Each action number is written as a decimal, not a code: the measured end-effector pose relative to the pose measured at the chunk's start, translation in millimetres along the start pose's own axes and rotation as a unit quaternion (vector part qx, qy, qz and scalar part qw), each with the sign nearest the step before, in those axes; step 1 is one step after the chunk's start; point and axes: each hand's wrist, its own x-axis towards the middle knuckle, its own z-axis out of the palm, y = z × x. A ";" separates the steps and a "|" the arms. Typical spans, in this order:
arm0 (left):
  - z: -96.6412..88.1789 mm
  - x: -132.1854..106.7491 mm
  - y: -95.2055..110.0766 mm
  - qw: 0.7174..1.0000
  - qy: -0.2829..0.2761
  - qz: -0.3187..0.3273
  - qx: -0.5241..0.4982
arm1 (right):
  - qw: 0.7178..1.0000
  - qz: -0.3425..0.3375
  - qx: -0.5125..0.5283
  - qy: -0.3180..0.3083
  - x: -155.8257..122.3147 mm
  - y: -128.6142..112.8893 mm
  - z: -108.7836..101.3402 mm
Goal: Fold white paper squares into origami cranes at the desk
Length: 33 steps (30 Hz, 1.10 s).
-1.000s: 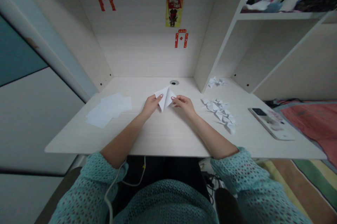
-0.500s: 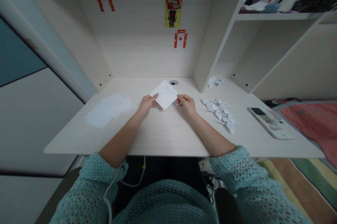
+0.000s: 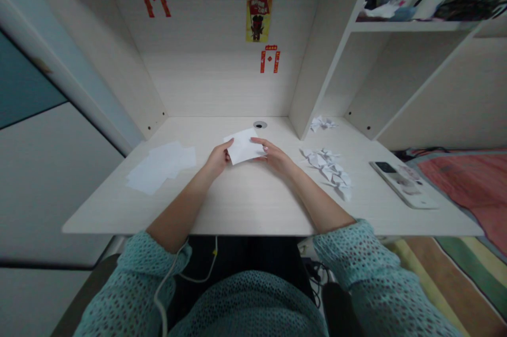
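Observation:
A white sheet of paper (image 3: 244, 148) is held up just above the desk, between my two hands. My left hand (image 3: 219, 160) pinches its left edge, thumb on the front face. On the right side, my right hand (image 3: 275, 155) grips the sheet with fingers both on its face and beneath it. The paper looks slightly bent; any creases on it are hard to make out. Left of my hands lies a spread stack of white paper sheets (image 3: 160, 166). Several folded white paper pieces (image 3: 327, 167) lie in a row to the right of my right hand.
More folded paper (image 3: 322, 124) sits at the back, past the upright divider (image 3: 312, 89). A phone (image 3: 402, 184) rests on the desk's right part. Near the back wall is a round cable hole (image 3: 260, 125). A white cable (image 3: 158, 295) hangs by my left sleeve.
The paper has turned from a diamond position to a roughly level rectangle. My right hand has shifted slightly left and reaches further over the sheet.

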 end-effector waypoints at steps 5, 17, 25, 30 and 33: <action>-3.0 -3.9 6.3 1.000 -0.023 -0.013 -0.007 | 0.996 -0.005 -0.087 -0.023 -1.8 0.7 0.3; 1.0 -2.5 -10.5 0.989 -0.036 0.028 0.141 | 0.963 -0.001 -0.047 0.266 8.7 27.4 2.8; 14.3 -22.5 -4.8 0.989 -0.092 0.073 0.094 | 0.936 -0.061 -0.046 0.344 9.1 25.0 3.5; 23.8 -28.4 -7.1 0.973 -0.090 0.169 0.127 | 0.932 -0.074 -0.051 0.350 7.4 21.9 6.2; 25.0 -25.5 -10.4 0.971 -0.050 0.185 0.141 | 0.934 -0.075 -0.048 0.347 5.9 21.3 10.1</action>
